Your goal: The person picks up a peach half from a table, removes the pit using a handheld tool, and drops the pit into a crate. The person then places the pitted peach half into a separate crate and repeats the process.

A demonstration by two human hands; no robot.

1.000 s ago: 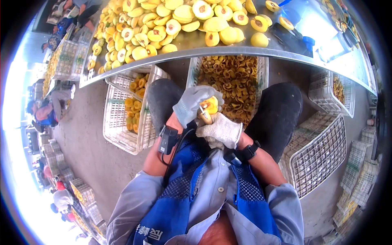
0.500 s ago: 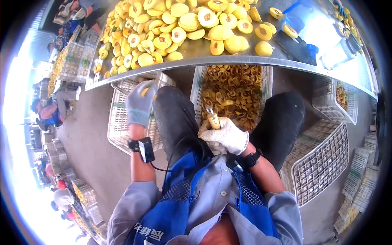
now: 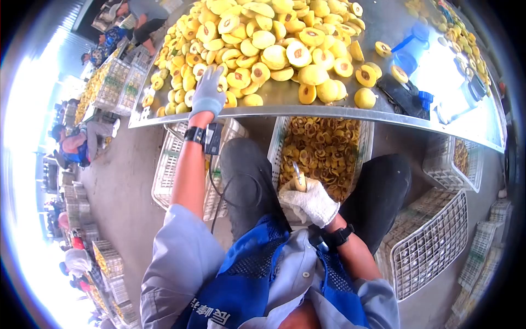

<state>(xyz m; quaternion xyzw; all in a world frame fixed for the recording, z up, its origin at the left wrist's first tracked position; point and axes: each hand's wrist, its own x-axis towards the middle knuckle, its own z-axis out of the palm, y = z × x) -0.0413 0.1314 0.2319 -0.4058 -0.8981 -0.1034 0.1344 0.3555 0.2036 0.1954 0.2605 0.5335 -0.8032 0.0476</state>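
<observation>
My left hand (image 3: 208,93), in a grey glove, reaches over the table's near edge and lies at the front of the pile of halved yellow peaches (image 3: 263,41). Its fingers are stretched out over the fruit, and nothing shows gripped in them. Close to my body, my right hand (image 3: 312,204), in a white knit glove, is wrapped round the handle of a pitting tool (image 3: 299,180). That tool has a wooden handle and a metal tip pointing up and away from me. Below it stands a white crate (image 3: 368,143) of brown-yellow peach scraps (image 3: 318,145).
The metal table (image 3: 329,112) spans the front. On it are a black object (image 3: 400,96) and a blue plastic item (image 3: 419,35). A white crate (image 3: 170,164) stands by my left knee, another crate (image 3: 430,244) at my right. People sit among stacked crates at far left.
My left hand has moved from beside my left knee, where it held a peach piece, up onto the pile. That piece is no longer seen in it. My right hand still grips the tool.
</observation>
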